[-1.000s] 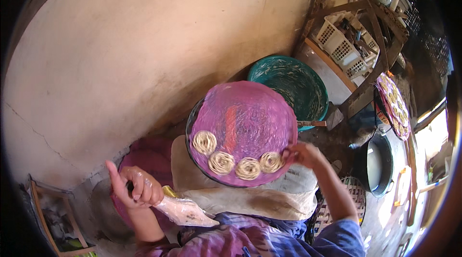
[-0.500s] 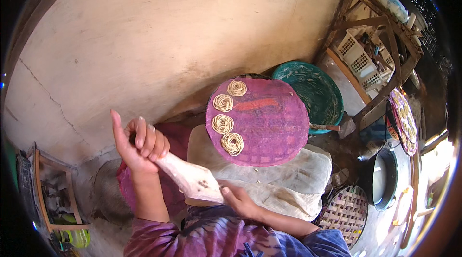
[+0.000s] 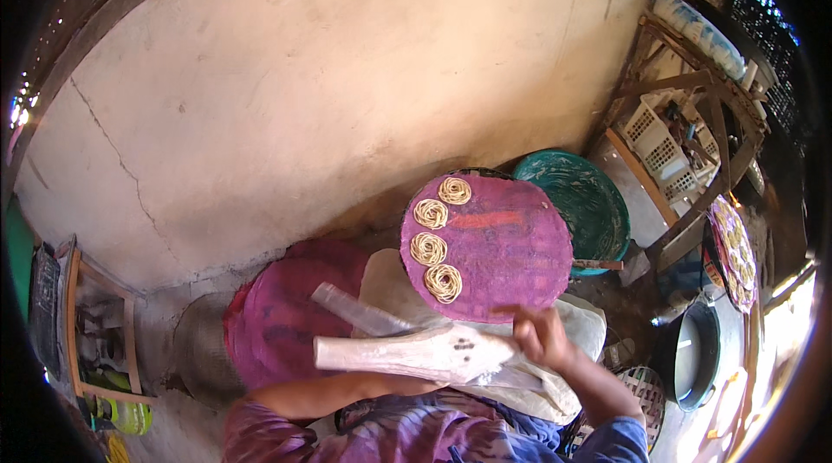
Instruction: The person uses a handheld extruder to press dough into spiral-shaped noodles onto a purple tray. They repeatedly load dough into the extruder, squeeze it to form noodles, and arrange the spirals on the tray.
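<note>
A pale wooden tool (image 3: 390,355) lies crosswise in front of my body, with a rounded handle at its left end and a broad part with dark holes towards the right. A second pale bar (image 3: 360,311) slants up behind it. My left forearm reaches under the tool; its hand is hidden there. At the tool's right end is my right hand (image 3: 539,337), fingers mostly curled, one finger pointing left. Whatever they may pinch is hidden. Just beyond, a round tray covered in purple cloth (image 3: 511,264) carries several coiled pale noodle-like nests (image 3: 428,248) along its left side.
A green basin (image 3: 611,194) stands behind the tray, against the wall. Another purple-covered round (image 3: 286,316) is to the left. On the right are a dark bucket (image 3: 698,350), a woven basket (image 3: 646,385) and a wooden rack with white crates (image 3: 663,146).
The wooden tool has swung from slanting to nearly level, and its second bar now shows. My left hand has dropped out of sight behind it. My right hand has risen to the right.
</note>
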{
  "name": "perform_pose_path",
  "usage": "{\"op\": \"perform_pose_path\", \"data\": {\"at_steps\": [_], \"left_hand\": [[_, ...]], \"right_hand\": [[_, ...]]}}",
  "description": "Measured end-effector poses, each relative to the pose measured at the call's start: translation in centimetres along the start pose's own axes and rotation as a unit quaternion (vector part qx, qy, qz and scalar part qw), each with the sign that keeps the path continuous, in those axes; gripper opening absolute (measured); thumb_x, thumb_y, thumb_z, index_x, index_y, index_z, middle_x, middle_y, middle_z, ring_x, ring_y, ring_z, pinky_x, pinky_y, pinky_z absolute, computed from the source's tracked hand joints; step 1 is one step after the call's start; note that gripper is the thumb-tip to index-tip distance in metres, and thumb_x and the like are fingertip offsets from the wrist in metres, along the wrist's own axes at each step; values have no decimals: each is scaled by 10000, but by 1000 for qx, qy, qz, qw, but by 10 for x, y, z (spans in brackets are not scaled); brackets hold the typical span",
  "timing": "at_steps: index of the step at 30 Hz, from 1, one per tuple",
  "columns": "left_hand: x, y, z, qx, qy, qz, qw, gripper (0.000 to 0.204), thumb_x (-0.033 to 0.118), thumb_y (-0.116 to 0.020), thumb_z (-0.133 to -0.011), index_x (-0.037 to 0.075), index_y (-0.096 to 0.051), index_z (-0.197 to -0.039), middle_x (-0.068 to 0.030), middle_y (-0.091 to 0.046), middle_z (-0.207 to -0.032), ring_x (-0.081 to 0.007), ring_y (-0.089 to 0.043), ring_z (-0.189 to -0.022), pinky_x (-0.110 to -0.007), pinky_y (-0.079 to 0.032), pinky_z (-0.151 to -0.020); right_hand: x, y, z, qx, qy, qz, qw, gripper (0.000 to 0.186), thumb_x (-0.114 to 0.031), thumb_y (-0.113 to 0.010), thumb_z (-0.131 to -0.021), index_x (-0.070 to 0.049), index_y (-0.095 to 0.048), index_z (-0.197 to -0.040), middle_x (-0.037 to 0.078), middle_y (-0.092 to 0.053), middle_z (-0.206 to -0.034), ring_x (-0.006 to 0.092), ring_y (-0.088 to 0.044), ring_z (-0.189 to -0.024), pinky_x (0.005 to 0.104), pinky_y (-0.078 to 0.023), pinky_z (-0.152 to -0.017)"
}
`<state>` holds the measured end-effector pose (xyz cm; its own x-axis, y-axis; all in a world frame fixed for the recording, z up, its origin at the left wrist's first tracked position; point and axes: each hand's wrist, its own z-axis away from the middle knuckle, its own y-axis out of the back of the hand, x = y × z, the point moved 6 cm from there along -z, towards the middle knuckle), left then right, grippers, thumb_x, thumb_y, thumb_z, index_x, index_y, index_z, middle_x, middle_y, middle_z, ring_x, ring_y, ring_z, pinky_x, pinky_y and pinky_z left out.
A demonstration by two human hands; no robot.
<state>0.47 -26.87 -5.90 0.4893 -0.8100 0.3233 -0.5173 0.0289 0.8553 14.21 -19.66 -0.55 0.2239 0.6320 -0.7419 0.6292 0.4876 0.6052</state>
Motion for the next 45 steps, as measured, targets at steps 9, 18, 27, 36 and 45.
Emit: {"op": "perform_pose_path", "data": {"at_steps": [9,18,27,36,45], "left_hand": [[-14,73,-81,-236,93,280,926,163,226,-614,-900,77,-618,-965,-57,-580,-779,-166,-601,-793,-311,-515,-620],[-47,124,-113,-152,113,40,981,205,195,-659,-804,88,-652,-979,-165,-679,-842,-341,-666,-727,-442,-544,-711],[-153,124,-52,198,357,409,817,172,17,-676,-846,43,-655,-1015,-77,-687,-932,-189,-647,-856,-371,-548,-760],[-151,94,-184,474,92,621,617,412,271,-587,-982,77,-502,-1336,-90,-584,-1193,-218,-558,-1143,-388,-455,-979],[-124,249,-150,517,-41,451,726,176,210,-511,-951,131,-392,-848,7,-334,-826,-107,-363,-753,-316,-340,-726]], "right_hand": [[-117,40,-81,-7,373,58,926,588,-289,-588,-960,-29,-364,-1436,187,-606,-1182,340,-657,-745,402,-530,-638],[-122,124,-113,189,72,-52,978,225,-40,-519,-994,-35,-407,-1189,-20,-487,-735,20,-373,-605,214,-307,-505],[7,257,-12,593,88,-327,731,234,-325,-543,-1014,-152,-507,-1168,-49,-375,-620,48,-336,-425,215,-311,-367],[157,174,-58,625,107,-652,416,300,-390,-485,-1031,-105,-404,-1079,72,-473,-811,253,-562,-750,465,-518,-846],[290,182,54,-74,-589,397,700,303,-288,-572,-903,-111,-738,-1084,123,-702,-1155,290,-690,-1029,506,-568,-729]]}}
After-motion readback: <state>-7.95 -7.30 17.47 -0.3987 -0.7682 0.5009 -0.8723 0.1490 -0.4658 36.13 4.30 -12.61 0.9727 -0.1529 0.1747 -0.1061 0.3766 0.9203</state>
